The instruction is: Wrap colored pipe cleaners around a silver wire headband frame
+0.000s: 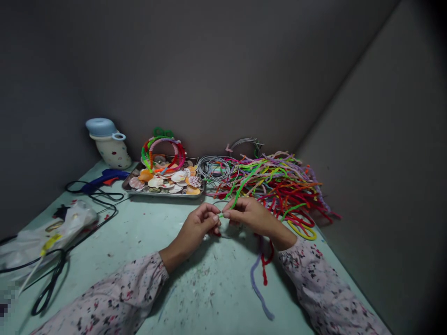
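My sleeves (118,293) are pale pink, flecked red and black; my strand (238,194) bright green, the bench (209,307) mint, the bottle (111,151) spotted cream.

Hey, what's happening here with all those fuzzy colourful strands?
Someone's left hand and right hand are pinching a fuzzy green strand. A wire ring shows between the hands; I can't tell whether the strand is wound on it. A pile of strands lies beyond the right hand, and colourful rings rest on shells in a tray beyond the left.
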Available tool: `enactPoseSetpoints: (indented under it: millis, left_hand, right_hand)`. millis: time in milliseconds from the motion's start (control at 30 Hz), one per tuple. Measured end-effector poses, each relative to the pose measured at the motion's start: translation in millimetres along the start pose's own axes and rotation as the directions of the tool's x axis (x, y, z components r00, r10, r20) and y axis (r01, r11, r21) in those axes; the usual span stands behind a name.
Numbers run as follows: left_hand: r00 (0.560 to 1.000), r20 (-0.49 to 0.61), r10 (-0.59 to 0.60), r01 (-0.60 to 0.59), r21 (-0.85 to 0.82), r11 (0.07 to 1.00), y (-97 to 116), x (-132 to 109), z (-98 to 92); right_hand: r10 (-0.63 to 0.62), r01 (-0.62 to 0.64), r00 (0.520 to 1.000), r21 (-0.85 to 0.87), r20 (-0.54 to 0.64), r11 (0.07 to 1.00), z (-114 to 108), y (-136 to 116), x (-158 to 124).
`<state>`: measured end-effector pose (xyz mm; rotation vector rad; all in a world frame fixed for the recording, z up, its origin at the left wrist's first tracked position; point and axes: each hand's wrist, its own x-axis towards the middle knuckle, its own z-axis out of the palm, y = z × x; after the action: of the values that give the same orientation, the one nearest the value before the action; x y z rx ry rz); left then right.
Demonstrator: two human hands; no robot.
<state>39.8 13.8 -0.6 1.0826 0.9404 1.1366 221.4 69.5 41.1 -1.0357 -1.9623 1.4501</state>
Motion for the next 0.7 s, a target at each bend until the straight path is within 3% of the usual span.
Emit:
enactPoseSetpoints:
  millis: [467, 533, 600, 700]
  left_hand:
    - [0.995, 0.076, -0.066, 0.083, -0.254, 0.964, 9, -3, 0.3]
    - [0.998, 0.05, -0.043, 0.051, -0.173, 0.984, 8, -3, 0.3]
    - [1.0, 0.015, 0.024, -0.024, 0.018, 1.0, 5, -4, 0.3]
    - [0.986, 0.036, 0.164, -0.163, 0.441, 0.883, 2, -7, 0.8]
  right_hand:
    - [-0.135, 0.133, 0.99, -0.063, -0.029, 0.989, 2, -9, -7]
    - [-0.127, 0.124, 0.99, -0.041, -0.059, 0.991, 2, -9, -6]
    - [-0.116, 0.115, 0.986, -0.015, -0.117, 0.993, 0, -9, -5]
    - [-0.111, 0.117, 0.971, 0.018, -0.213, 0.993, -6, -11, -5]
